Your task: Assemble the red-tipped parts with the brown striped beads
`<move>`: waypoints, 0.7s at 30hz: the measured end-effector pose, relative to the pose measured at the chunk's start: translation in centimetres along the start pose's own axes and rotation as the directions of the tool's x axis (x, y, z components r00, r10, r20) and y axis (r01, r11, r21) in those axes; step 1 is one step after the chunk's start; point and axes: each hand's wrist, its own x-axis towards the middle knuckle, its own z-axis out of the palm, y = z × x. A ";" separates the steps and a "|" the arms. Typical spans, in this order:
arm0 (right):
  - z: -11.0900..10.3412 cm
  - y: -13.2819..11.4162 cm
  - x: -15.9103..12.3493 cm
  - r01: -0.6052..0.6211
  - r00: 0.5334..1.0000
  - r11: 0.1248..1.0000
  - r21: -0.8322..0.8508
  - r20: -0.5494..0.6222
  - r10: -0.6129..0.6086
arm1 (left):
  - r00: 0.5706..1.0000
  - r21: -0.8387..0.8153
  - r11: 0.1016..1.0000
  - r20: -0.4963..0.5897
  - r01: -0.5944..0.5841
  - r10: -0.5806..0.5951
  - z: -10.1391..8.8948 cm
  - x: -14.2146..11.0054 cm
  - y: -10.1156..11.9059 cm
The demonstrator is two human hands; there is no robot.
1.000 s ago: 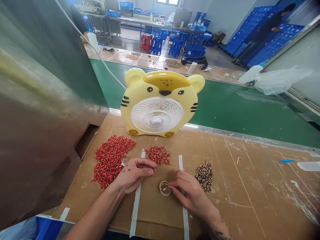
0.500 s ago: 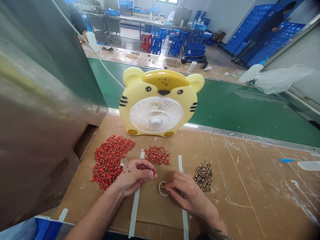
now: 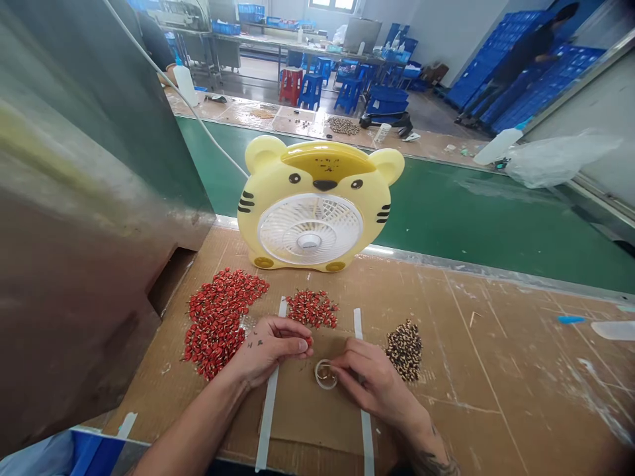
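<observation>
My left hand (image 3: 275,347) is closed in a pinch on a small red piece (image 3: 309,342), which shows at the fingertips. To its right, my right hand (image 3: 372,377) pinches a thin pale stick, mostly hidden by the fingers now. Its fingertips are at the right rim of a small round clear dish (image 3: 318,382), with a little brownish matter inside. The dish rests on a cardboard sheet (image 3: 312,423) between two strips of pale tape. Beyond the hands lies a small pile of red pieces with dark and gold ends (image 3: 312,308).
A larger heap of red pieces (image 3: 218,317) lies left, and a pile of black-and-gold parts (image 3: 404,350) right. A yellow animal-faced fan (image 3: 253,198) stands behind. A metal housing (image 3: 99,231) borders the left. Across the green belt (image 3: 471,218) is another worktop; people are beyond.
My right fingertips have shifted slightly right and up at the dish, and the stick that lay across it shows less. My left hand stays nearly still with the red piece.
</observation>
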 end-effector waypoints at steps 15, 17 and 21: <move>-1.1 -0.7 0.6 -0.042 0.940 0.938 0.344 -0.306 0.154 | 1.000 0.237 0.971 -0.017 -0.018 0.023 -0.4 0.5 -0.8; -0.7 -0.7 0.8 -0.057 0.931 0.939 0.339 -0.321 0.172 | 1.000 0.249 0.968 -0.019 -0.009 0.014 -0.3 0.5 -0.8; -0.3 -0.6 1.0 -0.075 0.931 0.949 0.306 -0.319 0.177 | 1.000 0.256 0.967 -0.018 0.004 0.000 -0.2 0.4 -0.6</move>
